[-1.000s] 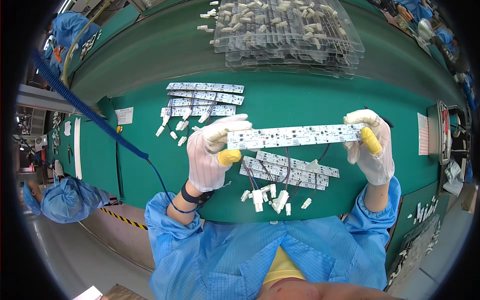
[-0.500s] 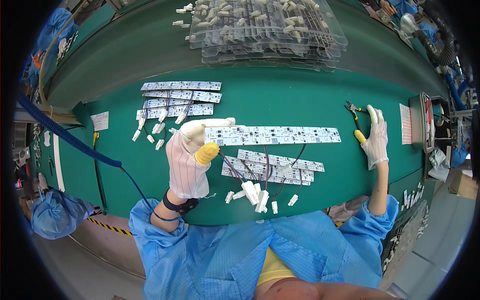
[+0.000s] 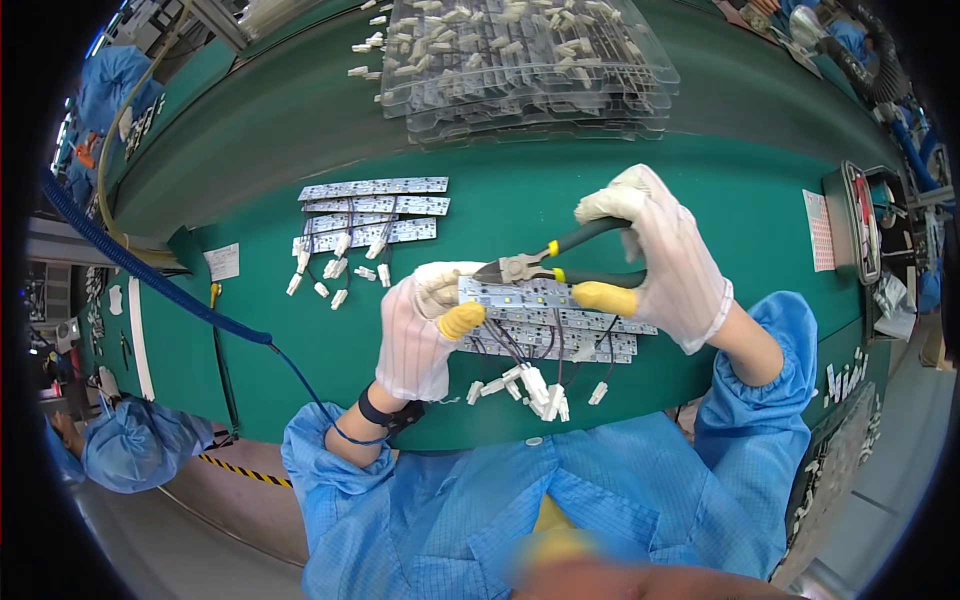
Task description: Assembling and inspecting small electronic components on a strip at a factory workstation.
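My left hand (image 3: 415, 335), in a striped white glove with a yellow thumb tip, pinches the left end of a white LED circuit board strip (image 3: 545, 290). Dark wires with white plugs (image 3: 535, 385) hang from the strips near it. My right hand (image 3: 680, 265), gloved alike, is wrapped round the dark green handles of diagonal cutters (image 3: 518, 268). Their handles are spread, and their jaws are over the strip's left end, close to my left fingers; whether they touch it I cannot tell. More wired strips (image 3: 615, 348) lie just below, partly covered by the held one.
Several wired strips (image 3: 375, 212) lie in a pile at the left. Stacked clear plastic trays (image 3: 530, 125) full of boards stand at the back. A metal box (image 3: 852, 225) and a printed sheet (image 3: 818, 230) sit at the right. A blue hose (image 3: 150, 270) crosses the left side.
My right hand has picked up the cutters from the table at the right and brought them left to the strip. The held strip has moved slightly down, and the view has shifted a little.
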A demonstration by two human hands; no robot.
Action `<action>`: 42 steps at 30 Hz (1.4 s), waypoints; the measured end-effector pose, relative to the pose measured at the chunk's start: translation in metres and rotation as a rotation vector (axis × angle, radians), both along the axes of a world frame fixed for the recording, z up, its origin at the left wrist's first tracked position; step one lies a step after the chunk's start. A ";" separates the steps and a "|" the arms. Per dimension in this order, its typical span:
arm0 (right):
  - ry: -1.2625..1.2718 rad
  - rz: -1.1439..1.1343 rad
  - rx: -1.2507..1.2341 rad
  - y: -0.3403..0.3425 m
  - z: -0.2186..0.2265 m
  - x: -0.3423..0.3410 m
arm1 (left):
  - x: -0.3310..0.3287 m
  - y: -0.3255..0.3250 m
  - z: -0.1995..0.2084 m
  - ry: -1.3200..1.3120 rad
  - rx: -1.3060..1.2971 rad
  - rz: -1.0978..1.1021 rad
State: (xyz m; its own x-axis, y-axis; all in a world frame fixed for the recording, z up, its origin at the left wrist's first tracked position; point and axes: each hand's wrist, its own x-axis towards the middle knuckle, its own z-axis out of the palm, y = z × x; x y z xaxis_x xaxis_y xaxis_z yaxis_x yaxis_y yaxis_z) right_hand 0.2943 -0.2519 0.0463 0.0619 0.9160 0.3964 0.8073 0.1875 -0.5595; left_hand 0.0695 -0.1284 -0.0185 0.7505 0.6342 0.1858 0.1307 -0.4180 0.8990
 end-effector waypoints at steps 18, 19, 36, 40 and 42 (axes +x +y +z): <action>-0.261 0.016 -0.166 0.000 0.001 -0.001 | -0.001 -0.001 -0.005 0.081 0.071 -0.029; -0.259 0.012 -0.165 -0.002 0.001 0.000 | -0.001 -0.001 -0.006 0.092 0.053 -0.022; -0.661 -0.645 -0.354 -0.086 -0.057 0.102 | -0.002 0.017 0.014 -0.199 -0.261 -0.063; 0.965 -0.016 -0.293 -0.035 0.006 0.023 | -0.006 0.015 0.008 -0.391 -0.441 -0.026; 1.061 -0.012 -0.233 -0.027 0.004 0.016 | 0.000 0.010 0.011 -0.424 -0.475 -0.009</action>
State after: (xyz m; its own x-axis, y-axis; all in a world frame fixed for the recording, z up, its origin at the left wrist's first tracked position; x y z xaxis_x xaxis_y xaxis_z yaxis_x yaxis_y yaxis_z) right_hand 0.3099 -0.2788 0.0503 0.2800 0.9588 -0.0475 -0.1073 -0.0179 -0.9941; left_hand 0.0690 -0.1182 -0.0079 0.6789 0.7147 0.1681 -0.2788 0.0392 0.9595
